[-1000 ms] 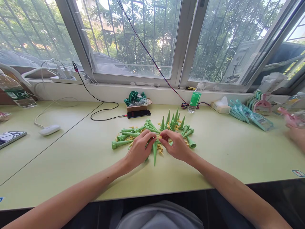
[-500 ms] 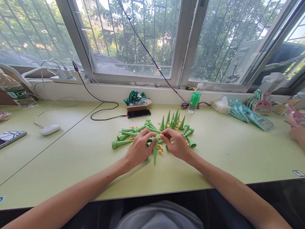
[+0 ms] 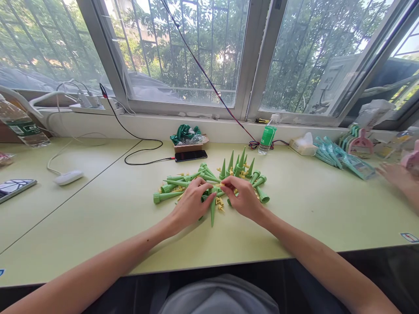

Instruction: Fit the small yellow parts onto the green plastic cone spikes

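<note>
Many green spikes point(image 3: 241, 162) crowd the worktop point(image 3: 183, 253) near the left hand point(image 3: 189, 204), its grip unclear, and right hand point(image 3: 245, 198), pinching a small yellow piece point(image 3: 223, 184) that slipping fingertips could lose among loose yellow bits point(image 3: 221, 208).

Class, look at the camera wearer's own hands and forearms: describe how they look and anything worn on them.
The left hand and right hand are both gloveless. The left forearm and right forearm show no sleeves, and no watch or bracelet is visible. Rings cannot be ruled out, as some fingers are partly hidden.
</note>
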Available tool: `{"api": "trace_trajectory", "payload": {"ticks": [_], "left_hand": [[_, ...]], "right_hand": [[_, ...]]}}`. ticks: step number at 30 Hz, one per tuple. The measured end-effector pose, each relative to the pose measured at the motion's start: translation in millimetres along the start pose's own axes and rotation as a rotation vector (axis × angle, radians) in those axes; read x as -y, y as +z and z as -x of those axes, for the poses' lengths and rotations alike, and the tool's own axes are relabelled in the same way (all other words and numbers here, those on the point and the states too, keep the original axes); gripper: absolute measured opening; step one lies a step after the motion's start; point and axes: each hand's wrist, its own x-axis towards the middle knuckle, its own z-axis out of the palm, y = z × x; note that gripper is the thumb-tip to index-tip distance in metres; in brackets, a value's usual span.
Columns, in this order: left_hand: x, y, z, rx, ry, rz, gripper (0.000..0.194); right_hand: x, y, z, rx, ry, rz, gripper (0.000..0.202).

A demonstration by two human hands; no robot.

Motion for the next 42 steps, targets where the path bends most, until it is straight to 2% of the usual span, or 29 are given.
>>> {"api": "trace_trajectory", "payload": {"ticks": [9, 18, 23, 29, 34, 42], "left_hand": [[0, -0.3, -2, -0.036, -0.016, 0.079, 0.019], [-4, -5.9, -4, -0.171, 0.008, 0.138, 0.012], [-2, -5.6, -8, -0.242, -0.070, 0.327, 0.015], [-4, -6.3, -10, -0.220, -0.258, 0.736, 0.029], [-8, -9.8, -12, -0.238, -0.308, 0.827, 0.034], [-8, -9.2, -10, -0.191, -0.304, 0.889, 0.033]], "right_hand": [[0, 0, -1, 0.000, -0.005, -0.004, 0.007], [-3, 0, 0, -0.015, -0.012, 0.013, 0.009], [-4, 1, 0, -0.064, -0.009, 0.025, 0.009], [-4, 0, 0, -0.119, 0.019, 0.021, 0.009], [-2, -1, 0, -0.154, 0.029, 0.034, 0.009], [-1, 0, 1, -0.115, 0.014, -0.002, 0.011]]}}
